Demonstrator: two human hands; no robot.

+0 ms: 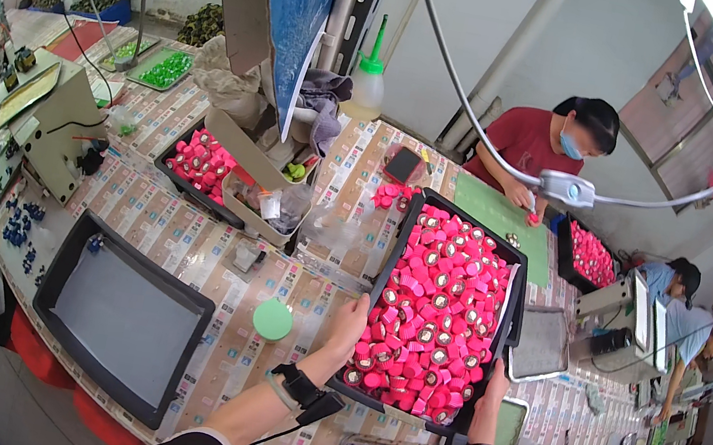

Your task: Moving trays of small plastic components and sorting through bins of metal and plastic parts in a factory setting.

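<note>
1. The tray under the fingers of the left hand and right hand is black.
2. The caps between the two hands are bright pink (some show silver-brown insides).
3. The disc left of the left fingers is mint green.
4. The table beneath bears a repeating tan-and-white print.

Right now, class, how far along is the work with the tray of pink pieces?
Done: the black tray is already heaped with pink pieces. In hand: the left hand grips its near left edge and the right hand its near right corner. Left: the empty black tray beside it holds nothing yet, and a second tray of pink pieces sits untouched.
</note>
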